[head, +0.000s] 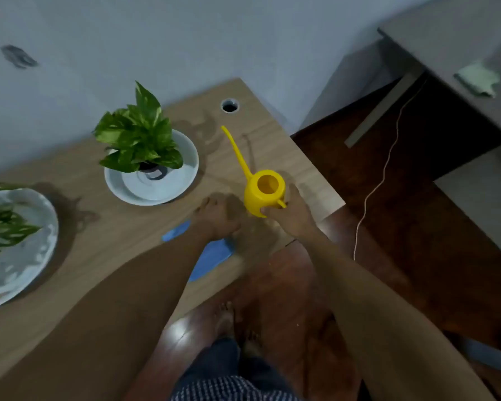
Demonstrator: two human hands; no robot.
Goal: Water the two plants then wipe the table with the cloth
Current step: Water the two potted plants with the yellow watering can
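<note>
A yellow watering can (262, 192) with a long thin spout stands on the wooden table (104, 233) near its right edge. My right hand (291, 212) is closed around its handle. My left hand (217, 215) lies flat, fingers spread, on a blue cloth (211, 256) just left of the can. A leafy green plant (139, 134) in a small dark pot stands on a white saucer (182, 175) behind the hands. A second plant (0, 227) on a marbled white plate (26, 264) is cut off at the left edge.
A round cable hole (229, 105) sits at the table's far corner by the wall. To the right, a grey desk (451, 44) holds a pale green rag (479, 79). A thin cord (385, 169) trails over the dark floor. My bare feet (226, 316) stand by the table's edge.
</note>
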